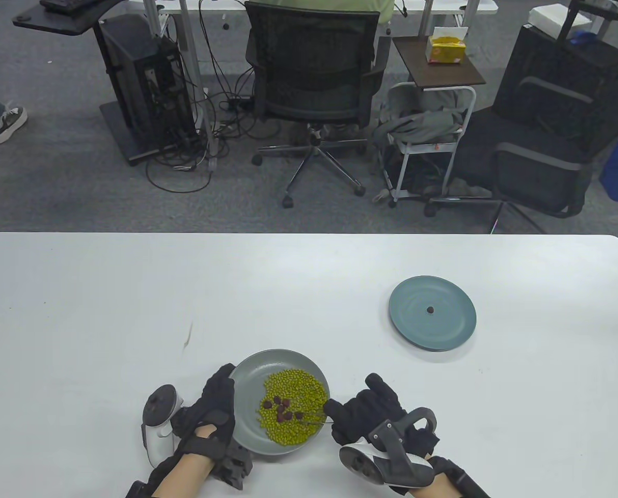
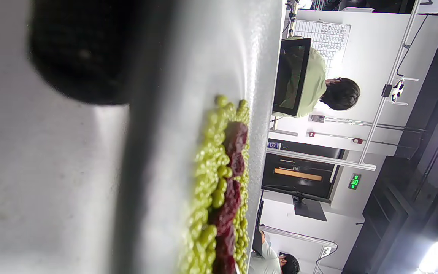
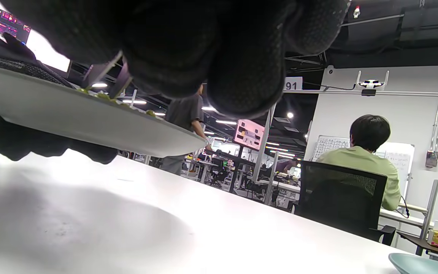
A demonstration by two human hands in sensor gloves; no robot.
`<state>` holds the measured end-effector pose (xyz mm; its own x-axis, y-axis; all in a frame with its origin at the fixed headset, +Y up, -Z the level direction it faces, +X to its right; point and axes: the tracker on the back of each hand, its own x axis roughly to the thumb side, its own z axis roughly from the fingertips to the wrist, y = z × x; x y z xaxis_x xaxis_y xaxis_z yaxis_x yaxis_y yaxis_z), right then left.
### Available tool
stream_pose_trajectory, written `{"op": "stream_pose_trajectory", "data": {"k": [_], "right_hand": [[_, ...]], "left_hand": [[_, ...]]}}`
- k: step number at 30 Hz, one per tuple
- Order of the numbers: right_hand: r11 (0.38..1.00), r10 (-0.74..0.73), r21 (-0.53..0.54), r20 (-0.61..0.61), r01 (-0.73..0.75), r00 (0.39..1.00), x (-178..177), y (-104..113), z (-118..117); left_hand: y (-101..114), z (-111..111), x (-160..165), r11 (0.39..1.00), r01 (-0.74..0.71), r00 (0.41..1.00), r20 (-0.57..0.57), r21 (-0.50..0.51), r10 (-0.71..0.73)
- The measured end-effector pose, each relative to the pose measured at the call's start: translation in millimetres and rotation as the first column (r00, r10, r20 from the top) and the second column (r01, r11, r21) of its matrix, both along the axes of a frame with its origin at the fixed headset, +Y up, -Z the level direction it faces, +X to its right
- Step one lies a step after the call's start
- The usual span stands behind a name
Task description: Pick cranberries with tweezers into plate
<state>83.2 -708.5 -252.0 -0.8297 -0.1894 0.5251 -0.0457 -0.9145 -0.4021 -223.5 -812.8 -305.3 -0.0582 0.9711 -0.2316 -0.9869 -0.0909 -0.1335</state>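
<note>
A grey plate (image 1: 249,384) near the table's front edge holds a heap of green beans (image 1: 293,404) with several dark red cranberries (image 1: 283,407) on it. My left hand (image 1: 213,410) grips this plate's left rim. My right hand (image 1: 363,410) holds thin metal tweezers (image 1: 314,420), whose tips reach in among the cranberries from the right. A blue-grey plate (image 1: 446,332) at the right holds one cranberry (image 1: 430,310). The left wrist view shows the beans (image 2: 207,190) and cranberries (image 2: 230,194) edge-on. The right wrist view shows the grey plate (image 3: 89,121) from below and the tweezers (image 3: 107,76).
The white table (image 1: 106,311) stretches to both sides and ends at its far edge. A small brown mark (image 1: 188,334) lies left of the grey plate. Office chairs, a cart and cables stand on the floor beyond.
</note>
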Motion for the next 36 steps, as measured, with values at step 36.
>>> {"op": "stream_pose_trajectory", "data": {"k": [36], "right_hand": [[0.979, -0.19, 0.012, 0.397, 0.202, 0.898, 111, 25, -68]], "left_hand": [[-2, 3, 5, 1.0, -0.024, 0.999, 0.031, -0.014, 0.024]]}}
